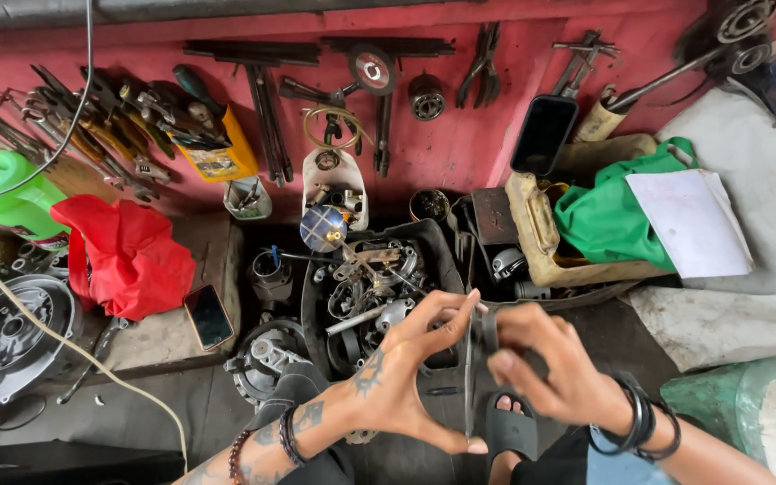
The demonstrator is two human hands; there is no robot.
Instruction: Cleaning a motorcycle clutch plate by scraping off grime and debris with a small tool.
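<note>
Against the red wall [460, 153] hung with tools, I stretch a thin dark ring [471, 359] between my left hand [406, 377] and right hand [545, 364], both pinching it taut above the black parts tray [442, 260] for a clear look.

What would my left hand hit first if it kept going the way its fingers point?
Probably the thin dark ring held between both hands; the left hand already touches it, and the right hand lies just beyond. Depth is hard to judge.

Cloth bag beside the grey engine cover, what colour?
Red, plain, no pattern: the cloth bag, clearest in the head view.
</note>
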